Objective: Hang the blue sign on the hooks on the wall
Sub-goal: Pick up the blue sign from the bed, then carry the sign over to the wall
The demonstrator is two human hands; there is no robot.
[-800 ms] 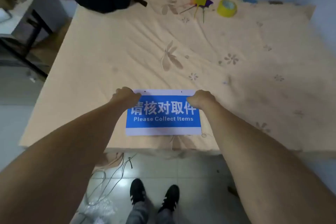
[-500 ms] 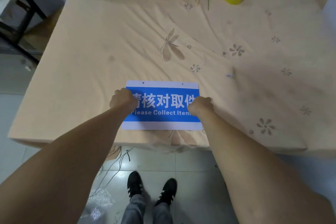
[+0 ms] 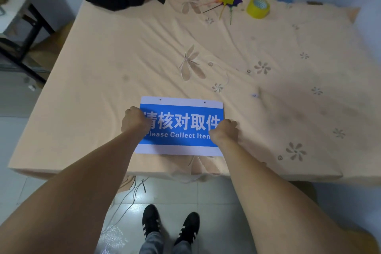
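Bed (image 3: 144, 51) – blue sign (image 3: 181, 126), ends hidden by hands

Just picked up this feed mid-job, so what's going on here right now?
A person stands at the foot of a bed with both hands on the blue sign. The left hand is at its left edge and the right hand at its right edge, fingers curled as if gripping. The sign lies flat on the sheet near the bed's edge, its two small holes along the far border. No wall hooks are in view, so hanging has not begun.
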